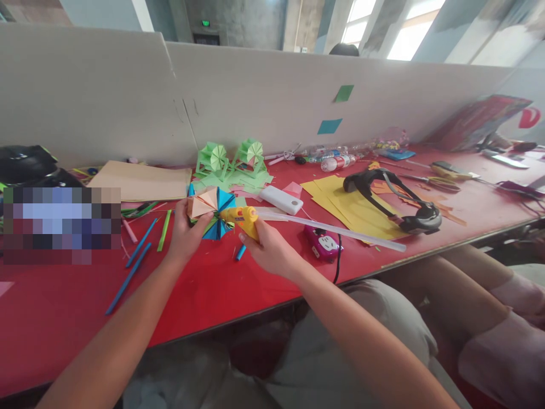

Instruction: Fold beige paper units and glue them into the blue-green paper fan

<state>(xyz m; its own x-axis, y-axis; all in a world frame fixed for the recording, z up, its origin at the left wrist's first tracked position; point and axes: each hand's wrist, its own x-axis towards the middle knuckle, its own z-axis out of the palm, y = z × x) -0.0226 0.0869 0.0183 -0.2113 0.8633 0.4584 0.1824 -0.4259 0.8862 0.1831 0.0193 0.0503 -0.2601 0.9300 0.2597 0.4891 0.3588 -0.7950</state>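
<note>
My left hand (187, 230) is closed on the left side of a pleated paper rosette (225, 200) with peach and blue sections. In my right hand (270, 244) is a yellow hot glue gun (239, 215), its nozzle touching or nearly touching the rosette's middle. A long translucent glue stick (332, 228) sticks out from the gun's back toward the right. Beneath the gun lies a short blue paper tube (240, 253). Left of my left hand are blue paper tubes (133, 278) and a green strip (164, 230).
Behind the rosette stand green paper wheel models (230, 159). A white box-shaped device (281, 200), a purple power socket (323, 243), yellow paper sheets (327, 199) and a black head strap (392, 199) lie rightward. Cardboard (140, 180) rests at back left, before a white partition (255, 102).
</note>
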